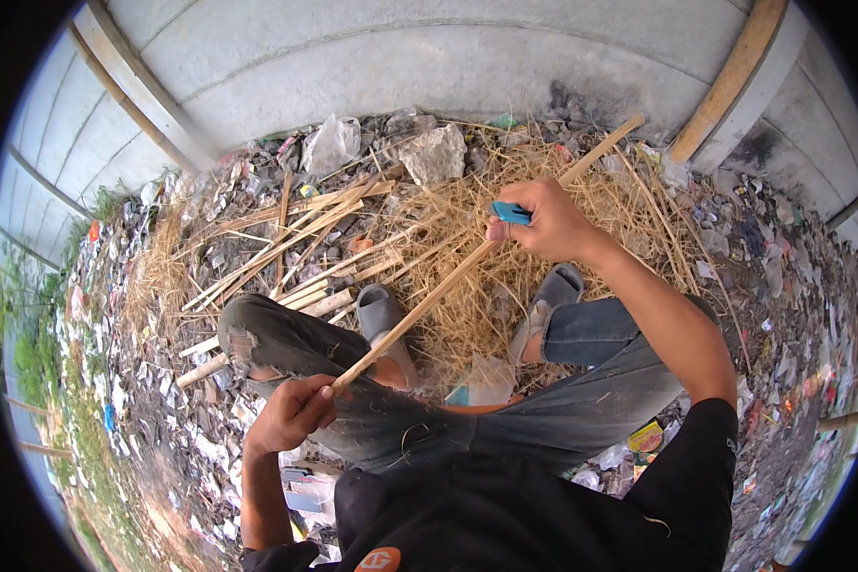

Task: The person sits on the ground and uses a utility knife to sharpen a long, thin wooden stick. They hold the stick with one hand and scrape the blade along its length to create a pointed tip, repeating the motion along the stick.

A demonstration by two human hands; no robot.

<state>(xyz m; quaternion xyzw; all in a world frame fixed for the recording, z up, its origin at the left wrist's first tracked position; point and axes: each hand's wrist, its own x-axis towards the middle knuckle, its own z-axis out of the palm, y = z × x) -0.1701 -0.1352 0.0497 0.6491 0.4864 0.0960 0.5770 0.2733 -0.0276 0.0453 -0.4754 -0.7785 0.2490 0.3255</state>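
A long pale bamboo strip (419, 309) slants across my lap, from low on the left to far on the right. My left hand (293, 414) is closed around its near end, thumb on top, above my left thigh. Farther up, my right hand (549, 223) grips a blue-handled cutter knife (512, 213) against the strip, fingers curled. The blade is hidden by the hand and the strip. Beyond the right hand the strip's far end reaches toward the wall. Under it, between my feet, lies a heap of straw-coloured shavings (467, 334).
Several cut bamboo strips (291, 238) lie on the littered ground at the left. A pale rock (433, 154) and a clear plastic bag (332, 143) are near the grey concrete wall (429, 71). My grey slippers (381, 315) flank the shavings. Bamboo poles (729, 81) stand against the wall.
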